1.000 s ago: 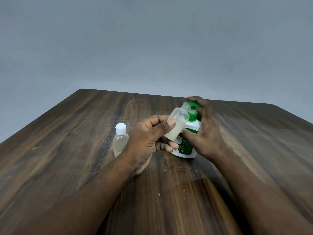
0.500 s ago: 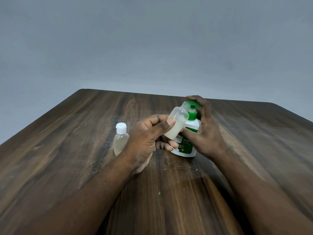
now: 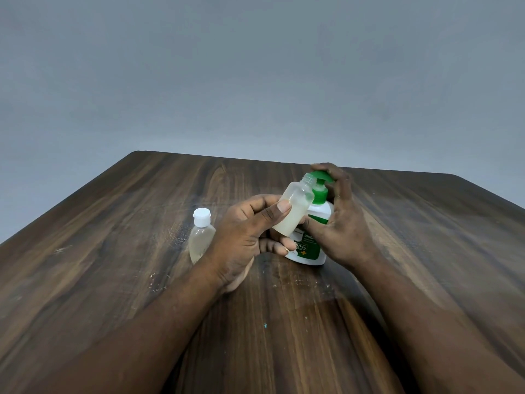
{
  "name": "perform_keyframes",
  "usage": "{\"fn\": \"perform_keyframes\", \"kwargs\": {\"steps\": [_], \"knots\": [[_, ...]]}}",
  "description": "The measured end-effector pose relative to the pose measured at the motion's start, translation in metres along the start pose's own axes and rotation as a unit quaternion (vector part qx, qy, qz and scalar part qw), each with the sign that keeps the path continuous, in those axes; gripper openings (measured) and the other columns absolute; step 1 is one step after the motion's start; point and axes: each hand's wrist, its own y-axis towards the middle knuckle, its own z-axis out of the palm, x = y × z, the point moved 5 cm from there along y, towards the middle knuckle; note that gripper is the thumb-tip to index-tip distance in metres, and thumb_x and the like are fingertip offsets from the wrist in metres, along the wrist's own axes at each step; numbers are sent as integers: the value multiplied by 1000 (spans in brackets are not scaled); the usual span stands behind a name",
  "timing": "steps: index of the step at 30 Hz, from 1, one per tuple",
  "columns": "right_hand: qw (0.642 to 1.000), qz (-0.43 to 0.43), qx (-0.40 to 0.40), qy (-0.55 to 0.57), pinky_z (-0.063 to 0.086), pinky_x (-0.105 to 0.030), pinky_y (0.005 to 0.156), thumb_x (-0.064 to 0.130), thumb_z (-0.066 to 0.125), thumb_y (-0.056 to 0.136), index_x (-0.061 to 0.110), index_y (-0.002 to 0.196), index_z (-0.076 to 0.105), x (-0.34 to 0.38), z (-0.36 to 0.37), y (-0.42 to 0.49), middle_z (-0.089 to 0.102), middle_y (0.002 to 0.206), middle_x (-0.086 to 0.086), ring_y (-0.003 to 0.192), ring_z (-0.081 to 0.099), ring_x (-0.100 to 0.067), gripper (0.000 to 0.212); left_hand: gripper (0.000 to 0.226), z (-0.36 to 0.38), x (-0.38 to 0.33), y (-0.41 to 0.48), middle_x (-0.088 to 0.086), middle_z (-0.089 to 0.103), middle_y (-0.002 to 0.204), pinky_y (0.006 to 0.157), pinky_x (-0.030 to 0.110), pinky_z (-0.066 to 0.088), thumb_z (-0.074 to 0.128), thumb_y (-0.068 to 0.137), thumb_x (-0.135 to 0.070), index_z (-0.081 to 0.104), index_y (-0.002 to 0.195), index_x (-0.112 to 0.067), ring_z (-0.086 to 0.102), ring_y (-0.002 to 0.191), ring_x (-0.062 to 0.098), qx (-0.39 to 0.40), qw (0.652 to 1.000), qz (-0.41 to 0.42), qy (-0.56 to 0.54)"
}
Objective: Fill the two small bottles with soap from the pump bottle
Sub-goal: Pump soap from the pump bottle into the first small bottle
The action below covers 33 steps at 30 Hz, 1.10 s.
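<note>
Both hands are on the job. My left hand grips the open small bottle, thumb across its front, other fingers curled behind and below. My right hand is wrapped around the pump bottle, thumb low on its label and fingers hooked over the green pump head.

The open bottle is off the table, tilted against the front of the pump bottle with its threaded mouth up by the spout. I can't tell whether the spout tip is truly over the opening. Pale soap sits in its lower part, so I judge this fill is well along but not finished.

For the step in hand, I want that mouth snug under the spout before each press. Then slow, full strokes, so the soap slides down the inner wall rather than over the threads. My right thumb should pin the pump bottle down, since pressing off-centre could tip it. I'd stop short of the neck.

Left of the pump bottle, beyond my left hand, the capped small bottle stands upright, pale liquid inside. It looks done.
</note>
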Motion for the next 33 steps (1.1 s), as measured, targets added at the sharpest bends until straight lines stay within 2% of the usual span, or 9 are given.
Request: {"fn": "perform_keyframes", "kwargs": {"steps": [3, 9, 13, 15, 20, 27, 33], "knots": [[1000, -2, 2, 4, 52, -10, 82, 8, 89, 81, 28, 145, 39, 0, 0, 0, 57, 120, 40, 107, 66, 4, 84, 55, 0, -1, 0, 30, 73, 111, 53, 22, 58, 77, 88, -42, 68, 124, -2, 69, 66, 22, -1, 1000, 4, -1], [1000, -11, -6, -5, 50, -10, 80, 13, 90, 81, 26, 137, 44, 1, -1, 1, 58, 115, 39, 102, 66, 2, 74, 62, -1, 2, 0, 31, 74, 108, 51, 22, 58, 80, 78, -45, 70, 123, -2, 71, 62, 21, -4, 1000, -4, -6], [1000, -16, -9, -12, 52, -14, 85, 16, 91, 81, 30, 141, 41, 2, -1, 1, 55, 119, 39, 107, 66, -2, 79, 52, 0, 1, 0, 29, 74, 108, 52, 22, 58, 77, 86, -40, 70, 122, -4, 71, 64, 22, -2, 1000, -3, -6], [1000, -16, -6, -9, 54, -16, 86, 14, 90, 81, 27, 143, 40, 2, 0, 1, 53, 119, 42, 108, 66, -1, 81, 53, 0, 1, 1, 30, 74, 109, 53, 22, 58, 78, 86, -42, 70, 122, -4, 70, 65, 23, 0, 1000, -1, -4], [1000, -11, -10, -6, 51, -12, 83, 14, 91, 81, 28, 137, 43, -1, 0, 2, 58, 119, 35, 106, 67, -1, 75, 57, -1, 2, 0, 30, 74, 109, 53, 22, 58, 79, 84, -44, 69, 123, -3, 71, 66, 24, 0, 1000, -2, 3], [1000, -11, -7, 4, 52, -11, 83, 15, 90, 81, 28, 142, 40, 2, 1, 1, 55, 120, 42, 107, 67, 2, 80, 52, 0, 1, 0, 29, 74, 109, 54, 22, 58, 76, 87, -40, 69, 123, -3, 70, 66, 24, -1, 1000, -3, -2], [1000, -16, -12, -6, 54, -18, 82, 10, 89, 82, 29, 137, 44, 1, 1, 2, 55, 120, 38, 106, 67, -5, 74, 55, -1, 2, -1, 30, 74, 110, 54, 22, 58, 78, 86, -42, 69, 124, -4, 72, 67, 24, 1, 1000, -3, 3]]}}
